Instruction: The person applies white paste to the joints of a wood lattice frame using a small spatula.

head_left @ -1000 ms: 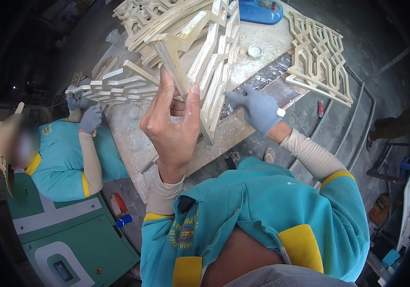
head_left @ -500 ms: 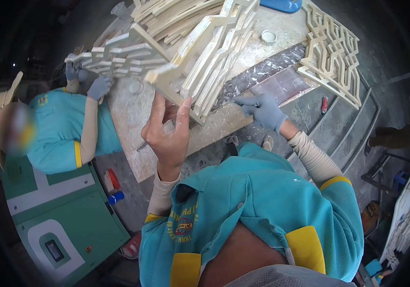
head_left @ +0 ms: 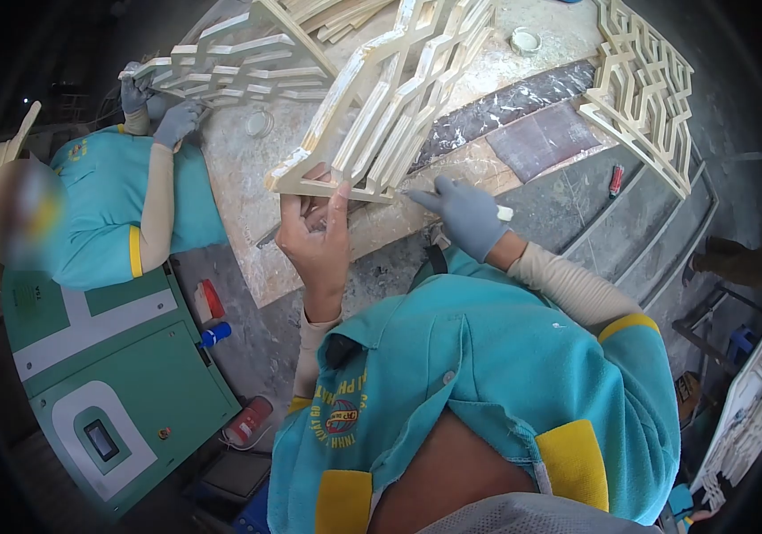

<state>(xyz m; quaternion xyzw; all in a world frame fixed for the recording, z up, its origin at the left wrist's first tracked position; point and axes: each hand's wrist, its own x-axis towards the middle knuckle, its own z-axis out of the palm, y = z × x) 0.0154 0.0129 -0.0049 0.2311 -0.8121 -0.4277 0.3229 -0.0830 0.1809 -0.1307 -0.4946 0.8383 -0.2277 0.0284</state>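
My bare left hand (head_left: pixel 314 245) grips the lower corner of a pale wooden lattice panel (head_left: pixel 381 111), which stands tilted up over the table. White filler-like smears show along its bars. My right hand (head_left: pixel 470 214), in a grey glove, is closed around a small tool with a pale handle end (head_left: pixel 505 214) sticking out behind the palm. Its index finger points toward the panel's lower right corner, close to the edge. The tool's working end is too small to make out.
A co-worker in teal (head_left: pixel 118 205) holds another lattice panel (head_left: pixel 229 71) at the left. A round dish (head_left: pixel 525 41) and dark sheet (head_left: pixel 541 142) lie on the worktable (head_left: pixel 265 280). At the right leans a third lattice (head_left: pixel 643 89). A green cabinet (head_left: pixel 123 356) stands lower left.
My right hand has turned and come down left, nearer the panel's lower corner, and the pale handle end now shows. The panel has tilted slightly in my left hand. The view has shifted.
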